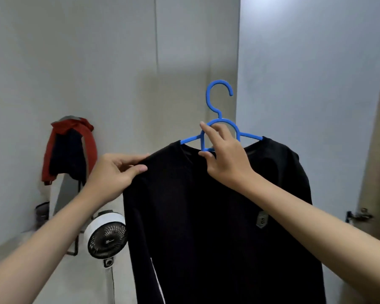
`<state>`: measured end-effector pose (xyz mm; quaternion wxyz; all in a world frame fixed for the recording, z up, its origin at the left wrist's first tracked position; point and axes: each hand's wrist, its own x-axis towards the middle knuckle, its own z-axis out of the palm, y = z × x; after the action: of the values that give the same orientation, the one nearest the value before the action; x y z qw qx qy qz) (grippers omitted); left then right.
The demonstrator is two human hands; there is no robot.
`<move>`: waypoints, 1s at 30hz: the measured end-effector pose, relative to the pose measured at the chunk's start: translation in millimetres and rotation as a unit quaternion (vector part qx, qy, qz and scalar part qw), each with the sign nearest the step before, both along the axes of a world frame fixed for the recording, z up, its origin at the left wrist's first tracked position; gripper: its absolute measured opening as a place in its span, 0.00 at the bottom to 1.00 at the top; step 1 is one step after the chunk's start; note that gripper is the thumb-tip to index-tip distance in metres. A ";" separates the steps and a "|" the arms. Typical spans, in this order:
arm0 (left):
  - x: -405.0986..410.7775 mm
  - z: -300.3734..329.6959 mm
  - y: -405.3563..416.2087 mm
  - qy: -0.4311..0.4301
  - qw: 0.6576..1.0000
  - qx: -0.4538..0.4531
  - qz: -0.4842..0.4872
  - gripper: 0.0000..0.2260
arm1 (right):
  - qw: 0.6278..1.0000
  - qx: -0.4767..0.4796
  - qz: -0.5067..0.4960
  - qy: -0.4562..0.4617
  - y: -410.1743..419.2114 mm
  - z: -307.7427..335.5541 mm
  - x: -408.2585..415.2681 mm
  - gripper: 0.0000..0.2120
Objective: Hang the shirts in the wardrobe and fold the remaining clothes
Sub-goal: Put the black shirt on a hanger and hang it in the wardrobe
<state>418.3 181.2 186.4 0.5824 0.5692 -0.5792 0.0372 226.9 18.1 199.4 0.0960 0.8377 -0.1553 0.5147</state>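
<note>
two bare hands are raised in front of a pale grey wall (97,62) in the single head view. right hand (226,159) grips the blue plastic hanger (219,99) at its neck, just under the hook, with the index finger stretched up along the curved bar and the thumb curled under the lower crosspiece. the hanger's hook is free in the air, opening toward the right, and touches nothing. a black long-sleeved shirt (206,216) hangs from the hanger, its collar opening spread over both blue arms, whose ends show at each side of the neckline. left hand (114,174) pinches the shirt's shoulder fabric on the left side of the view, thumb below and fingers above, right where the sleeve starts to fall. the shirt drops straight down and out of the bottom of the view; a small grey badge (261,219) sits on its chest toward the right, and a thin white stripe shows low on the left sleeve. left of the shirt, a red and dark garment (70,150) hangs against the wall. below it, partly behind the left forearm, stands a white fan with a black grille (106,238), close to the shirt's sleeve. at the far right edge, a tan panel carries a dark metal latch (358,216).
</note>
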 end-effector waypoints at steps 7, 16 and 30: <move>-46.7 -1.6 -92.1 0.025 0.988 0.028 -0.148 0.13 | 0.985 0.070 -0.155 -0.019 -42.5 1.1 -77.3 0.31; -102.3 15.1 -166.3 -0.009 0.956 0.008 -0.292 0.17 | 0.938 0.113 -0.325 -0.035 -67.7 19.9 -135.4 0.31; -171.4 76.0 -248.7 -0.042 0.912 -0.041 -0.407 0.10 | 0.847 0.072 -0.520 -0.078 -57.8 74.9 -204.7 0.31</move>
<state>246.9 -67.6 262.4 0.5453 0.2581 -0.7822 -0.1555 22.2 -39.7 274.3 0.2772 0.5960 -0.6119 0.4400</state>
